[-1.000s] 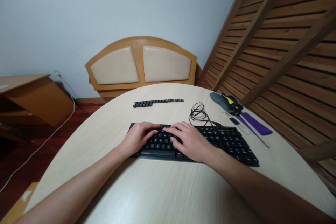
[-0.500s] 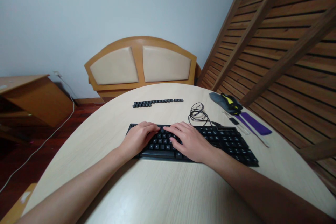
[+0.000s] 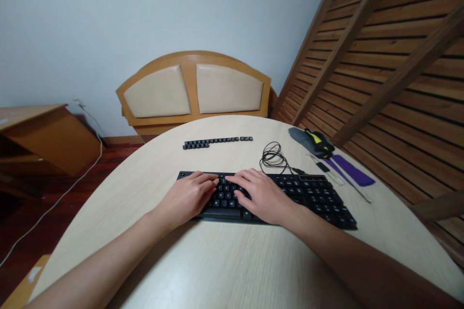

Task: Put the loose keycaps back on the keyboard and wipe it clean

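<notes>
A black keyboard (image 3: pixel 232 213) lies across the table in front of me. My left hand (image 3: pixel 192 195) is over its left part, fingers bent and together with the tips at the upper rows of keys. The thumb is mostly hidden, and I cannot make out what these fingertips hold, if anything. My right hand (image 3: pixel 263 195) rests on the middle of the keyboard, index finger stretched toward the left fingertips and thumb apart from it. Beyond the keyboard, several loose black keycaps (image 3: pixel 213 141) stand in two rows on the table.
A coiled black cable (image 3: pixel 273 155) lies behind the keyboard. At the right are a grey and yellow-black item (image 3: pixel 315 144), a purple strip (image 3: pixel 353 171) and a thin stick-like tool (image 3: pixel 357 190). The round table (image 3: pixel 217 260) faces a wooden headboard (image 3: pixel 194 82).
My left hand has shifted slightly, its wrist lower and further left, with the thumb now less visible. My right hand stays where it was.
</notes>
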{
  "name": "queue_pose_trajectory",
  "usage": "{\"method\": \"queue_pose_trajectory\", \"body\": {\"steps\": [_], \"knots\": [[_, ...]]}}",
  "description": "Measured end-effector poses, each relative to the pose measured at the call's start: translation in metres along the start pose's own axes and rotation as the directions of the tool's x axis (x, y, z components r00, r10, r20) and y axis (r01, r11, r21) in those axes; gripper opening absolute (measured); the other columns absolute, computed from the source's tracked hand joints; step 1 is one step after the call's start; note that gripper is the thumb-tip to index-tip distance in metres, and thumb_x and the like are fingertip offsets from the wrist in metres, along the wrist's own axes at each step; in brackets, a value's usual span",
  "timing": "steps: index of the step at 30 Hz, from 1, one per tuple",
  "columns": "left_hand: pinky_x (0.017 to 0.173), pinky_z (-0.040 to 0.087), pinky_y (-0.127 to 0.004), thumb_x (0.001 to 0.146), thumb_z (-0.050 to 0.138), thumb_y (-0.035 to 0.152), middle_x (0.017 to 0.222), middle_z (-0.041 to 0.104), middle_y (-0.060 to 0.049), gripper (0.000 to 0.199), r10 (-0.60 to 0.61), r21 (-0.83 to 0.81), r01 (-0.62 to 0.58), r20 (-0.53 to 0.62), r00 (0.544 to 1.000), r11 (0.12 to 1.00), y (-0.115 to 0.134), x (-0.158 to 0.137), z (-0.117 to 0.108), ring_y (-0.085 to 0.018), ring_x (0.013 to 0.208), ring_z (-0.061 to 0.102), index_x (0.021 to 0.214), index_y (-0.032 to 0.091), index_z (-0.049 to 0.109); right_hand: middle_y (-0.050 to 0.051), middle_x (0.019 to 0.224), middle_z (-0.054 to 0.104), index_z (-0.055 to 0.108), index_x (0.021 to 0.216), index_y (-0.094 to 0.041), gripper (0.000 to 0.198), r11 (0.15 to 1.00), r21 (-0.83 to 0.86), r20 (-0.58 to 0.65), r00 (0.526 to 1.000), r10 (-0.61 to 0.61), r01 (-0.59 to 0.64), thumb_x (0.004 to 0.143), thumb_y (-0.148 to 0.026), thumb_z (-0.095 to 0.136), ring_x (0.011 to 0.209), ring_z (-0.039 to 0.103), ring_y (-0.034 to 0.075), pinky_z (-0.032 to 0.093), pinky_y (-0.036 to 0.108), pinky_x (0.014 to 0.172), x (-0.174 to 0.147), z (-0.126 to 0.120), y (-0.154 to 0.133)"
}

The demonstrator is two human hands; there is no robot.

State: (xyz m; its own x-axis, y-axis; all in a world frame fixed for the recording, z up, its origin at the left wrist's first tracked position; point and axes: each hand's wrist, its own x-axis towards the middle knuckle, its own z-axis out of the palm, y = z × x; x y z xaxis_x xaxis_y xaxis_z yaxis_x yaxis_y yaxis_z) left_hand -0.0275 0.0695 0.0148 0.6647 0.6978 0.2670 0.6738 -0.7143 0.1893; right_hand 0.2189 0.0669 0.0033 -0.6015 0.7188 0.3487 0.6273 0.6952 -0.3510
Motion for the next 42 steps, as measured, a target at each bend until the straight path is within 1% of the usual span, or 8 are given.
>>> {"method": "queue_pose_trajectory", "body": {"steps": [10, 17, 21, 28, 31, 34, 38, 42], "knots": [[0.099, 0.051, -0.044, 0.103, 0.045, 0.029, 0.120, 0.070, -0.008, 0.031, 0.026, -0.079, -0.026, -0.001, 1.000, 0.997, -0.004, 0.000, -0.006, -0.026, 0.116, 0.058, 0.122, 0.021, 0.067, 0.007, 0.116, 0.066, 0.065, 0.129, -0.027, 0.034, 1.000, -0.020, 0.008, 1.000, 0.000, 0.000, 0.097, -0.026, 0.053, 0.109, 0.057, 0.023, 0.046, 0.043, 0.096, 0.000, 0.000, 0.001], [0.111, 0.041, -0.050, 0.102, 0.046, 0.029, 0.138, 0.058, -0.010, 0.024, -0.028, -0.085, 0.027, -0.019, 0.999, 0.996, -0.007, -0.004, 0.007, -0.028, 0.130, 0.049, 0.114, 0.020, 0.065, 0.007, 0.115, 0.066, 0.067, 0.126, -0.025, 0.034, 1.000, -0.015, -0.001, 1.000, -0.015, 0.015, 0.096, -0.022, 0.053, 0.109, 0.057, 0.023, 0.046, 0.042, 0.097, 0.001, -0.001, 0.001], [0.112, 0.040, -0.050, 0.102, 0.047, 0.030, 0.138, 0.058, -0.010, 0.021, -0.048, -0.114, 0.045, -0.017, 0.999, 0.992, -0.005, -0.004, 0.013, -0.027, 0.130, 0.049, 0.114, 0.020, 0.061, 0.007, 0.112, 0.068, 0.066, 0.127, -0.025, 0.038, 0.999, -0.026, 0.003, 1.000, -0.018, 0.018, 0.092, -0.018, 0.053, 0.107, 0.059, 0.023, 0.047, 0.042, 0.095, 0.002, -0.004, 0.004], [0.108, 0.044, -0.044, 0.102, 0.047, 0.034, 0.131, 0.063, -0.009, 0.022, -0.074, -0.194, 0.067, -0.028, 0.997, 0.979, 0.006, 0.006, 0.013, -0.025, 0.123, 0.057, 0.116, 0.021, 0.059, 0.006, 0.097, 0.074, 0.072, 0.100, -0.019, 0.020, 0.992, -0.076, -0.072, 0.992, 0.100, -0.105, 0.090, -0.019, 0.055, 0.095, 0.066, 0.022, 0.049, 0.037, 0.088, 0.004, -0.009, 0.008], [0.100, 0.049, -0.037, 0.103, 0.045, 0.034, 0.122, 0.068, -0.008, 0.025, -0.151, -0.096, 0.144, -0.080, 0.985, 0.985, -0.012, 0.022, 0.012, -0.022, 0.111, 0.064, 0.116, 0.019, 0.059, 0.006, 0.095, 0.074, 0.072, 0.098, -0.019, 0.018, 0.993, -0.080, -0.091, 0.992, 0.082, -0.089, 0.092, -0.021, 0.055, 0.094, 0.066, 0.022, 0.050, 0.036, 0.086, 0.003, -0.007, 0.009], [0.098, 0.049, -0.037, 0.099, 0.052, 0.028, 0.121, 0.067, -0.009, 0.022, -0.187, 0.174, 0.211, -0.147, 0.971, 0.962, -0.045, 0.046, 0.011, -0.024, 0.112, 0.062, 0.116, 0.017, 0.062, 0.006, 0.096, 0.074, 0.071, 0.098, -0.018, 0.017, 0.995, -0.070, -0.095, 0.994, 0.062, -0.069, 0.092, -0.019, 0.056, 0.093, 0.066, 0.022, 0.050, 0.036, 0.086, 0.002, -0.006, 0.011], [0.095, 0.050, -0.042, 0.092, 0.059, 0.018, 0.116, 0.069, -0.013, 0.022, -0.232, 0.277, 0.267, -0.154, 0.961, 0.923, -0.087, 0.075, 0.011, -0.030, 0.110, 0.061, 0.113, 0.016, 0.065, 0.005, 0.096, 0.074, 0.070, 0.098, -0.019, 0.016, 0.997, -0.056, -0.108, 0.993, 0.049, -0.055, 0.091, -0.018, 0.056, 0.092, 0.066, 0.022, 0.050, 0.036, 0.085, 0.002, -0.006, 0.012], [0.095, 0.049, -0.044, 0.087, 0.060, 0.015, 0.116, 0.069, -0.014, 0.028, -0.226, 0.350, 0.255, -0.124, 0.966, 0.901, -0.106, 0.087, 0.013, -0.032, 0.116, 0.056, 0.114, 0.016, 0.067, 0.005, 0.096, 0.073, 0.070, 0.097, -0.019, 0.016, 0.998, -0.048, -0.110, 0.993, 0.044, -0.049, 0.091, -0.017, 0.056, 0.092, 0.066, 0.021, 0.050, 0.035, 0.085, 0.002, -0.006, 0.011]]}}
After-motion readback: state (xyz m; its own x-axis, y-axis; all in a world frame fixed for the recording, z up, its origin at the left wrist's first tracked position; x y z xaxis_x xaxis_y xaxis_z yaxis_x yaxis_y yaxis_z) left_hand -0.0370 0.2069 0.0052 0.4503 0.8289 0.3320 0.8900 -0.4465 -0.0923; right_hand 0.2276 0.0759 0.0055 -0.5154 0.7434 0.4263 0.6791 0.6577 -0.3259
